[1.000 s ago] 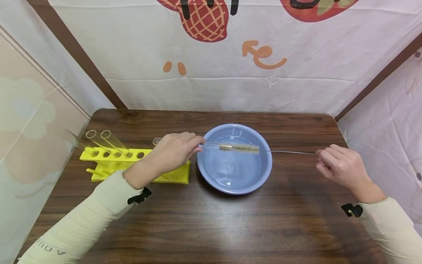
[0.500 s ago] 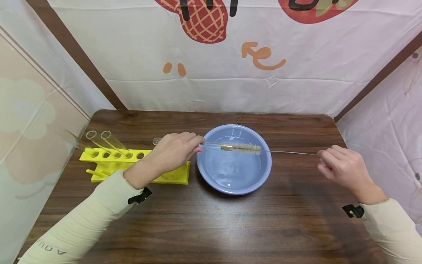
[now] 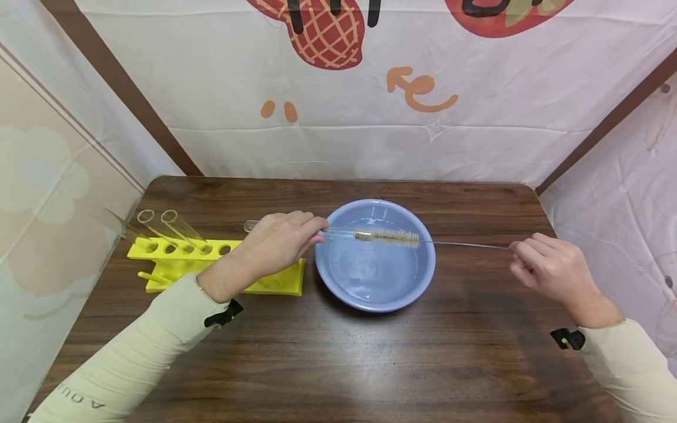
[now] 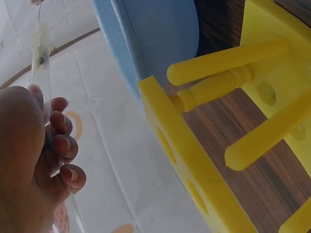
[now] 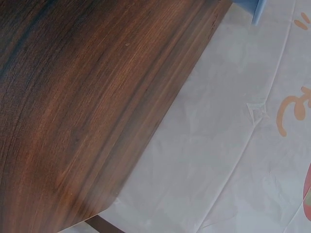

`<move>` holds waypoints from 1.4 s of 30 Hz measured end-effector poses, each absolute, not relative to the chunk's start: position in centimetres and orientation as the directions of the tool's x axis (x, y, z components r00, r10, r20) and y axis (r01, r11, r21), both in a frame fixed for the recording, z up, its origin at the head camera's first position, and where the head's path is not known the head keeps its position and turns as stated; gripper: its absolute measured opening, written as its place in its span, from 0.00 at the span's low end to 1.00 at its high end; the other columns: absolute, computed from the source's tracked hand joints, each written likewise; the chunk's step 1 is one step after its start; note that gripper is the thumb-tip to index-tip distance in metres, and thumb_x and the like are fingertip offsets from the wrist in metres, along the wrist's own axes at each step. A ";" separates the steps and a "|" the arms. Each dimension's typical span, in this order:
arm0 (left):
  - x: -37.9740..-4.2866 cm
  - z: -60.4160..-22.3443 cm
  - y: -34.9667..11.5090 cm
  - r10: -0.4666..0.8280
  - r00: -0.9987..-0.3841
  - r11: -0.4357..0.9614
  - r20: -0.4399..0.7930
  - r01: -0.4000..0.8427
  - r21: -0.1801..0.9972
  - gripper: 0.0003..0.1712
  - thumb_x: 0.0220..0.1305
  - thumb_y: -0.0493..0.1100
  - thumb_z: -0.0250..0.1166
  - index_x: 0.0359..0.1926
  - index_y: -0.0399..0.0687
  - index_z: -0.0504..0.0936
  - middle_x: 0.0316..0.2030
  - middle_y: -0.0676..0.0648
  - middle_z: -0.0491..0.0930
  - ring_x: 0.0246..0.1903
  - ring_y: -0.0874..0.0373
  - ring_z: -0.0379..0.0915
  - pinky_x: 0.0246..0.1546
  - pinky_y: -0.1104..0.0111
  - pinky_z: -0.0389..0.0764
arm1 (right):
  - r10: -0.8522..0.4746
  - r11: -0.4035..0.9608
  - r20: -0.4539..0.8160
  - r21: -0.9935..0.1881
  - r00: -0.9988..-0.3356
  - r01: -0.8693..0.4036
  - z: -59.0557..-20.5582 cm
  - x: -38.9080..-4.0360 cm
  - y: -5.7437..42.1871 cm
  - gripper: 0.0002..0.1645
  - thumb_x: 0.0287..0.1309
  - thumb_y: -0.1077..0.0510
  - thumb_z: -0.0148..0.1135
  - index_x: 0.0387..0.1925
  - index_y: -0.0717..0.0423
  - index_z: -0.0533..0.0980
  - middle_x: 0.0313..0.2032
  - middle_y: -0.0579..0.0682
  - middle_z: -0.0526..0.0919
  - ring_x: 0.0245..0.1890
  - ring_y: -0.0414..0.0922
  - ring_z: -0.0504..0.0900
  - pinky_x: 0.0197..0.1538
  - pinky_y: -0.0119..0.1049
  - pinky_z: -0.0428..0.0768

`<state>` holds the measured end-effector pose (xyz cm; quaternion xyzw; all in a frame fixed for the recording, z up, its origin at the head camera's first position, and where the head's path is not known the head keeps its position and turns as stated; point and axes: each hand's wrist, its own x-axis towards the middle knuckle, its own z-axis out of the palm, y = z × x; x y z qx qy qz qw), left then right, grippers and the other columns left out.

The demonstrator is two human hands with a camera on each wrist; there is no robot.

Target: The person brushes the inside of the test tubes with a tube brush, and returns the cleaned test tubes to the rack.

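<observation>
My left hand (image 3: 280, 241) grips a clear glass test tube (image 3: 341, 233), held nearly level above the blue basin (image 3: 372, 305). The tube's closed end pokes out to the left behind the hand. A bristled test tube brush (image 3: 396, 237) has its tip inside the tube's mouth, with most of its bristles outside. Out to the right, my right hand (image 3: 550, 273) pinches the end of the brush's thin wire handle (image 3: 465, 244). In the left wrist view the fingers (image 4: 63, 145) curl round the tube (image 4: 41, 73). The right wrist view does not show the right hand.
A yellow test tube rack (image 3: 288, 283) stands left of the basin, partly behind the left forearm. Several glass tubes (image 3: 182, 226) lean in its holes. Water lies in the basin. The wooden table (image 3: 359, 364) ends at a white printed cloth (image 3: 222, 141) at the back.
The right hand has shifted slightly to the right, drawing the brush a little farther out of the tube. The left hand has stayed in place. During the last half second almost nothing moves.
</observation>
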<state>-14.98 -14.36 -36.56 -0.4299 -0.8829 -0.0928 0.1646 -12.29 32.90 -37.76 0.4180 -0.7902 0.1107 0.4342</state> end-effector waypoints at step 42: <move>-15.5 -37.1 -15.3 0.697 -0.613 0.651 0.373 0.759 0.031 0.32 0.79 0.59 0.35 0.49 0.44 0.81 0.34 0.49 0.82 0.30 0.54 0.78 0.25 0.61 0.80 | -0.271 0.673 0.575 -0.460 -0.772 -0.579 -40.5 -11.2 36.7 0.15 0.52 0.79 0.57 0.28 0.61 0.83 0.29 0.27 0.81 0.29 0.20 0.76 0.33 0.15 0.70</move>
